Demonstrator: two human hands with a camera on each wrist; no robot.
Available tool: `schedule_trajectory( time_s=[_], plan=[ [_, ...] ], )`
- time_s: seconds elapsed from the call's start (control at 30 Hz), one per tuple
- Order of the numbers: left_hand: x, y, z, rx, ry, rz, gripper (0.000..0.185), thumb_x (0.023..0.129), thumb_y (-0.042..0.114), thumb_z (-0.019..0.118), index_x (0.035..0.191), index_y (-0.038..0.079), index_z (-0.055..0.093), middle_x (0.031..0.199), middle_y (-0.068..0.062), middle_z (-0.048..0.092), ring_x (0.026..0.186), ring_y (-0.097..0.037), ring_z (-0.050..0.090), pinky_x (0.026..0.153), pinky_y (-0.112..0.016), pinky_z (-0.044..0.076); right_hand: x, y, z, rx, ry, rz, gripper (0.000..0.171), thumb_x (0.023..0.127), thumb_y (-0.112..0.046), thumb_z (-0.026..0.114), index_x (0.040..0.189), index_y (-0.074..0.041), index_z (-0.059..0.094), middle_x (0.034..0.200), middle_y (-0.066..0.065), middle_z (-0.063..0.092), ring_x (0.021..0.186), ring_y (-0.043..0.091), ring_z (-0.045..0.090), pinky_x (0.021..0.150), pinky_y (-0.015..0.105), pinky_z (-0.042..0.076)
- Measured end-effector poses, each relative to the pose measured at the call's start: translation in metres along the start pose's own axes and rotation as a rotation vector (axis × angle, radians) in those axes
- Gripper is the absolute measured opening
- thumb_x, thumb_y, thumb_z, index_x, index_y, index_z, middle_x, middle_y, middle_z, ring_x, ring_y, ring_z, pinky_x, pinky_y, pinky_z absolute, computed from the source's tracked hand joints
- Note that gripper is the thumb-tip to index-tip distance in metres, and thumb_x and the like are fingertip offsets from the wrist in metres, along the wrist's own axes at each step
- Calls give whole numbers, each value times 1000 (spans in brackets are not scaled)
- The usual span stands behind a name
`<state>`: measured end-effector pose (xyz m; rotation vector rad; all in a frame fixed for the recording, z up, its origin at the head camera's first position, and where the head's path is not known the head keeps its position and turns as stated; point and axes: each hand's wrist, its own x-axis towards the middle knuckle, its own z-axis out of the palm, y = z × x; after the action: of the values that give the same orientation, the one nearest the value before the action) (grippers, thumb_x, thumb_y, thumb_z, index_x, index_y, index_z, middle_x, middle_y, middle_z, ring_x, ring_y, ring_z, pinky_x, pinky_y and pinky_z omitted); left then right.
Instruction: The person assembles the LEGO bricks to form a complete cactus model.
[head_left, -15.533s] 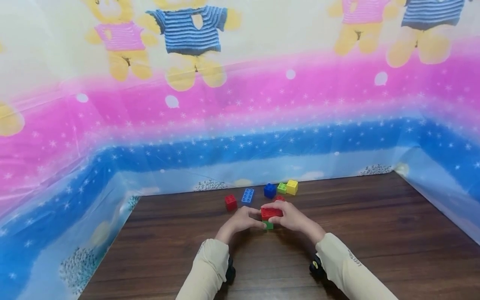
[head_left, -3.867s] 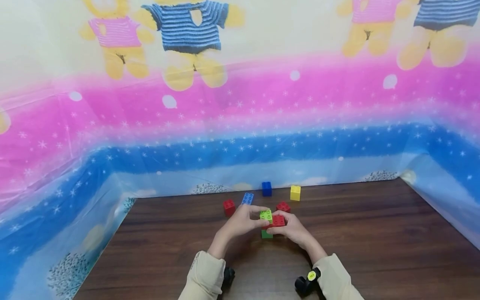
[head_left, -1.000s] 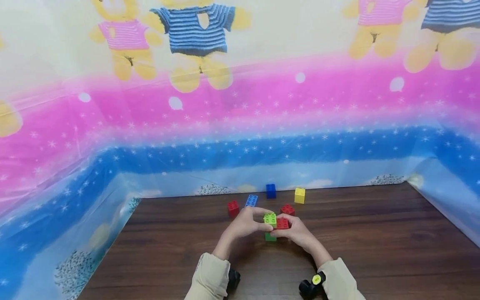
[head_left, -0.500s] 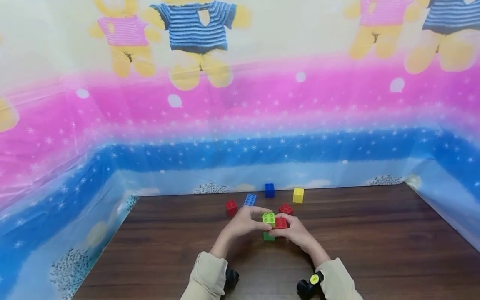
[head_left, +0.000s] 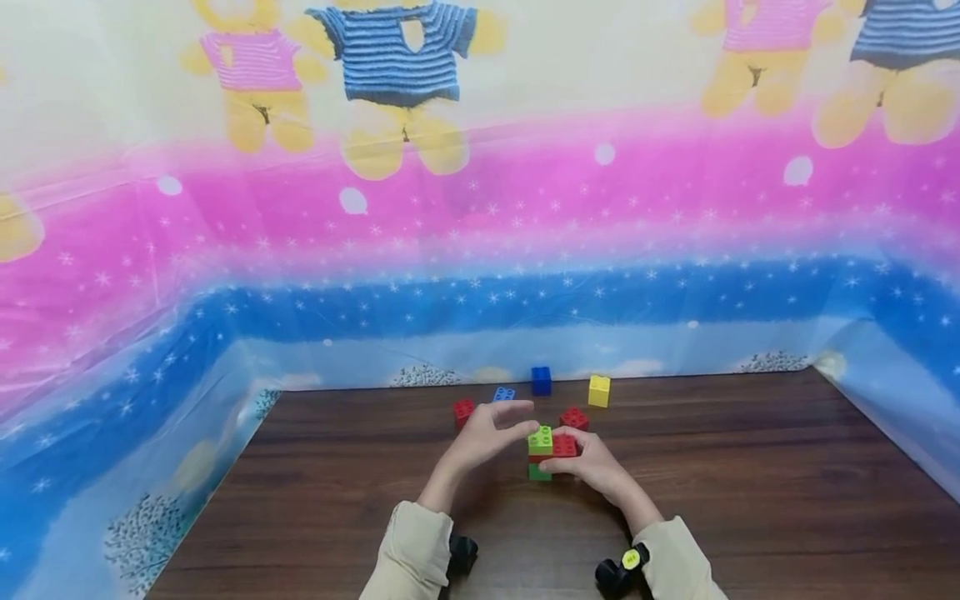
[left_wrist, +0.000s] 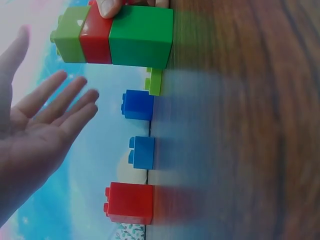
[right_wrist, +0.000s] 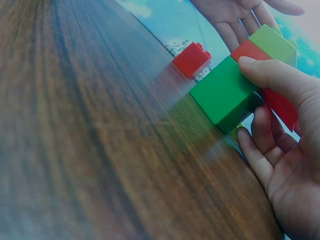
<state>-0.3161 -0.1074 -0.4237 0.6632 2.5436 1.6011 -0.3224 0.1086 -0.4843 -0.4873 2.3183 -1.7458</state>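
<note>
Stack (head_left: 542, 452) of lime, red, green bricks standing at frame centre on bench (head_left: 750, 500), pinched at red layer by right hand (head_left: 588, 467), left hand (head_left: 480, 435) spread just beside; probably light, rigid, smooth, best gripped on flat side faces.

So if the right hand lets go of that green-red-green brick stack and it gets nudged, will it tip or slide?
The stack is narrow and three bricks tall, with the red brick overhanging one side, so it looks tip-prone. The bricks look like hard, light plastic on the smooth wooden table, so a low push probably slides it. The right hand steadies it.
</note>
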Motion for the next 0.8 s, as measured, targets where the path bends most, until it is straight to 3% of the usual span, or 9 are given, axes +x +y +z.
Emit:
schedule_trajectory(
  time_s=[0.27, 0.43, 0.67, 0.8],
  plan=[
    [4, -8, -3, -121, 191, -9, 44, 96, 33, 61, 131, 6, 59, 139, -18, 57, 134, -37, 49, 107, -49, 44, -2, -2, 0, 30, -6, -11, 56, 83, -23, 76, 130, -1, 55, 104, 8, 71, 86, 11, 63, 76, 28, 52],
    [12, -10, 1, -224, 300, -12, 44, 94, 23, 65, 131, 0, 57, 141, -22, 53, 139, -40, 42, 113, -51, 36, -4, -5, -6, 10, 5, -6, 60, 83, -25, 76, 133, -2, 53, 107, 10, 71, 85, 11, 61, 73, 28, 51],
    [24, -12, 21, -150, 394, -57, 48, 91, 20, 68, 132, -2, 56, 137, -24, 55, 129, -43, 50, 105, -54, 44, -3, 0, -8, 7, 17, 12, 58, 83, -26, 77, 131, -4, 55, 105, 7, 71, 83, 10, 61, 71, 27, 50],
    [27, -18, 23, -172, 491, -75, 42, 89, 11, 69, 128, -2, 60, 136, -24, 56, 128, -42, 50, 105, -55, 43, -1, 0, -3, 13, 2, 7, 59, 82, -28, 77, 132, -4, 55, 104, 7, 70, 78, 13, 57, 62, 26, 46]
  ],
)
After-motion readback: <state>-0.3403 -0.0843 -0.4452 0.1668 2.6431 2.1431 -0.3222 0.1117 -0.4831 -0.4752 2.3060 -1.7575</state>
